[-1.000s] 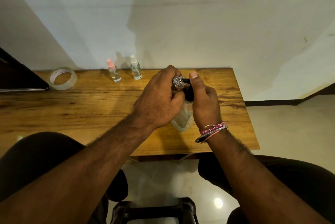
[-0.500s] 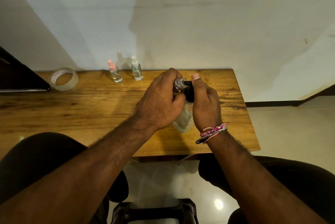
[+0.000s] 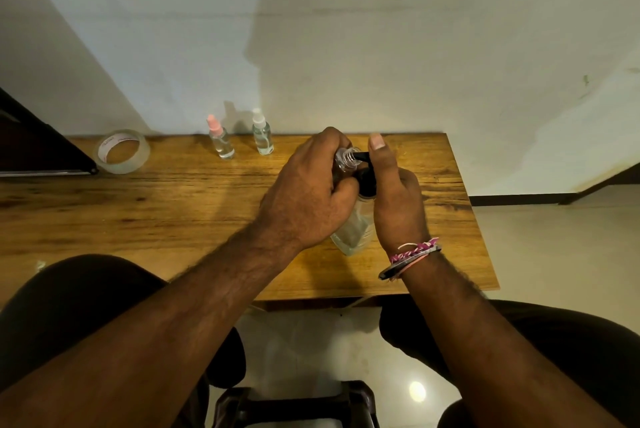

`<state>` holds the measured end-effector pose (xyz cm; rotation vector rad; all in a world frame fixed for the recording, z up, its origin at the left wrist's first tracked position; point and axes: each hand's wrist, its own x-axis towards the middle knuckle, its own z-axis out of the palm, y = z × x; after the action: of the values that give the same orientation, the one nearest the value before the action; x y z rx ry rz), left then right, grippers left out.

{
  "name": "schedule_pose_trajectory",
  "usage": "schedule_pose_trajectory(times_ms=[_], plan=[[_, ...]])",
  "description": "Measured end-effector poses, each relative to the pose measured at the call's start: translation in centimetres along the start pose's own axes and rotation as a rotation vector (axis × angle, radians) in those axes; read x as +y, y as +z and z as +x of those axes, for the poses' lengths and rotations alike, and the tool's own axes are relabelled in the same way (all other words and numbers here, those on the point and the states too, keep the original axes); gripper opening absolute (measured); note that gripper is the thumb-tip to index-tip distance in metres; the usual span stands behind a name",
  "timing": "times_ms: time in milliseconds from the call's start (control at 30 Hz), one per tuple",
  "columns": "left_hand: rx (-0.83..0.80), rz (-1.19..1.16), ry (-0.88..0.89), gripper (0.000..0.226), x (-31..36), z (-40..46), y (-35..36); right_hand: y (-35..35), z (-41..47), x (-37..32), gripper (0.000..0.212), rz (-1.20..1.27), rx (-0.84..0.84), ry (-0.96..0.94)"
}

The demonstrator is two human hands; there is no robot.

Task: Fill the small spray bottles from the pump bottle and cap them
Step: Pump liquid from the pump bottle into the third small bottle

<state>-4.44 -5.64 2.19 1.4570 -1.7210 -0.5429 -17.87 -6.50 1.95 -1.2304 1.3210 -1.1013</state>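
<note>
Now an uncapped small spray bottle (image 3: 347, 159) is gripped in the curled fingers of the left hand (image 3: 304, 200), its threaded open mouth held right against the black spout of the pump bottle (image 3: 356, 219). The pump bottle's clear body is stood on the wooden table (image 3: 173, 205) between the two hands, toward the table's 3 o'clock end. The pump's black head is grasped by the right hand (image 3: 396, 200), with the thumb laid on top of it and the fingers curled around the collar; braided bands (image 3: 412, 254) are worn on that wrist. Over at 11 o'clock, near the wall, two capped bottles are seen upright and just beside each other: a pink-capped bottle (image 3: 219, 140) and a white-capped bottle (image 3: 262, 134), both with clear liquid inside. Further out at 10 o'clock, a roll of clear tape (image 3: 122, 151) is laid flat, beside a dark object (image 3: 38, 147) at the frame's edge.
</note>
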Motion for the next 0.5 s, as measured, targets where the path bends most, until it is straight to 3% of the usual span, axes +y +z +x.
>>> schedule_pose_trajectory(times_ms=[500], plan=[[-0.004,0.025,-0.010,0.024,-0.52,-0.19,0.44,0.20,0.22,0.63,0.064,-0.026,0.060,-0.028]])
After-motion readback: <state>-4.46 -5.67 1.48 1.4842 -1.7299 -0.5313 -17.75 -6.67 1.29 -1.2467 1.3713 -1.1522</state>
